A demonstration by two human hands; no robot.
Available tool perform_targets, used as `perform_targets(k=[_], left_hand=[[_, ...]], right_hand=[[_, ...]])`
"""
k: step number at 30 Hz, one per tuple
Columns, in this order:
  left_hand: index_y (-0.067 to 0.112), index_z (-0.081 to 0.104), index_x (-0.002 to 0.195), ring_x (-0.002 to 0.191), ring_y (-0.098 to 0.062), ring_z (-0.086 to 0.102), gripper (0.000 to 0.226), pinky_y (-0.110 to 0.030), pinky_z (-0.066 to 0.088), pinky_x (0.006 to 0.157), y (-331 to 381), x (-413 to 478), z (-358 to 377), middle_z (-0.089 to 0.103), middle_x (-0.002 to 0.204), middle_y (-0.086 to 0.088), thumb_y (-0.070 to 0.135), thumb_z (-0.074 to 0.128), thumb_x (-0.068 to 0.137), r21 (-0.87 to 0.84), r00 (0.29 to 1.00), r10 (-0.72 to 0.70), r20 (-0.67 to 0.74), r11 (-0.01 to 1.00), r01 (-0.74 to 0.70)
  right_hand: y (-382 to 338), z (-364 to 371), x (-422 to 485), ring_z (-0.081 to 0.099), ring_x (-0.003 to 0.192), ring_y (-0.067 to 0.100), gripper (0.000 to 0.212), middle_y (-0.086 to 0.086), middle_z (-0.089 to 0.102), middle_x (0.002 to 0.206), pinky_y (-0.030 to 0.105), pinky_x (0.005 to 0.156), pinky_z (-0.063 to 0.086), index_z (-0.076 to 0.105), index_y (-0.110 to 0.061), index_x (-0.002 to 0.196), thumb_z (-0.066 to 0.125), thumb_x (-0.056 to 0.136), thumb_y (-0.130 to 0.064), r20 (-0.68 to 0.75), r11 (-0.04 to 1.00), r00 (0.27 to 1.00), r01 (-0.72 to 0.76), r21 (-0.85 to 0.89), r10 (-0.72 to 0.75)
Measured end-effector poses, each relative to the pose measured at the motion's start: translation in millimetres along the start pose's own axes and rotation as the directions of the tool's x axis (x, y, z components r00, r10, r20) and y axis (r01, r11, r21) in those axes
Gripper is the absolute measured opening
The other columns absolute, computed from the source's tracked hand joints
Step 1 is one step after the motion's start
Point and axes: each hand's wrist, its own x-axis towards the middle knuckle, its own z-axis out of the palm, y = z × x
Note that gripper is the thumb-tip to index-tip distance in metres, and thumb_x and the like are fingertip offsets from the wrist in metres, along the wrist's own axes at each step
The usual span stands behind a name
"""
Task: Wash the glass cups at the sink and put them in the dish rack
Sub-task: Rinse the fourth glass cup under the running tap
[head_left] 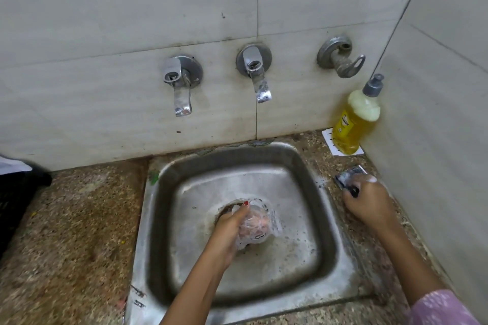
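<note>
L hand [229, 232] grips the soapy glass cup [257, 227], tipped sideways right over the drain [226, 211] in the steel sink [148, 245]. R hand [367, 200] is out on the counter [79, 219], fingers curled onto a foamy scrub pad [347, 176], w/ the yellow dish-soap bottle [353, 124] behind.

Soft even light, faint glare on taps [182, 87], wide-angle bending, edges blurred.
</note>
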Motion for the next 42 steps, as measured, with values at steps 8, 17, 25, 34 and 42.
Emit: perform_targets(k=[8, 17, 25, 34, 42], left_hand=[[0.004, 0.07, 0.091, 0.085, -0.028, 0.067, 0.015, -0.04, 0.05, 0.089, 37.4, 4.7, 6.2, 0.073, 0.082, -0.011, 0.017, 0.062, 0.087, -0.041, 0.995, 0.09, -0.038, 0.995, -0.092], [0.007, 0.068, 0.082, 0.066, -0.018, 0.067, 0.012, -0.033, 0.052, 0.074, 61.7, 7.5, 9.6, 0.072, 0.067, -0.005, 0.014, 0.06, 0.088, -0.131, 0.988, 0.145, -0.051, 0.98, -0.151], [0.004, 0.067, 0.084, 0.062, -0.018, 0.067, 0.011, -0.031, 0.052, 0.068, 62.0, 10.5, 7.8, 0.071, 0.066, -0.006, 0.012, 0.059, 0.088, -0.126, 0.986, 0.157, -0.051, 0.979, -0.162], [0.002, 0.068, 0.085, 0.067, -0.022, 0.067, 0.015, -0.036, 0.052, 0.077, 66.8, 20.1, 12.6, 0.072, 0.071, -0.01, 0.013, 0.058, 0.089, -0.091, 0.986, 0.168, -0.01, 0.981, -0.169], [0.005, 0.068, 0.079, 0.062, -0.019, 0.067, 0.016, -0.031, 0.052, 0.066, 76.2, 22.6, 12.8, 0.071, 0.065, -0.006, 0.013, 0.058, 0.089, -0.069, 0.981, 0.191, 0.009, 0.979, -0.19]], right_hand=[[-143.6, -74.0, 41.6, 0.065, 0.076, 0.014, 0.022, 0.005, 0.071, 0.086, 0.026, 0.069, 0.051, 0.071, -0.008, 0.097, 0.063, 0.087, -0.026, -0.174, 0.785, 0.985, 0.111, 0.61, -0.003], [-262.7, -102.4, 71.7, 0.06, 0.081, 0.028, 0.033, 0.01, 0.068, 0.082, 0.026, 0.058, 0.03, 0.048, -0.008, 0.056, 0.057, 0.085, -0.022, -0.419, 0.907, 0.878, 0.35, 0.233, -0.231], [-262.5, -90.0, 73.1, 0.06, 0.09, 0.028, 0.022, 0.016, 0.065, 0.109, 0.023, 0.062, 0.034, 0.064, 0.002, 0.091, 0.049, 0.091, -0.014, -0.461, 0.913, 0.868, 0.323, 0.248, -0.182], [-266.9, -95.0, 71.5, 0.053, 0.071, 0.025, 0.022, 0.014, 0.063, 0.08, 0.018, 0.053, 0.026, 0.064, 0.009, 0.098, 0.051, 0.086, -0.004, -0.376, 0.863, 0.918, 0.287, 0.416, -0.124], [-265.5, -103.7, 78.0, 0.036, 0.047, 0.017, 0.035, 0.024, 0.065, 0.076, 0.025, 0.04, 0.038, 0.056, 0.018, 0.106, 0.048, 0.075, 0.005, -0.221, 0.766, 0.973, 0.195, 0.613, -0.071]])
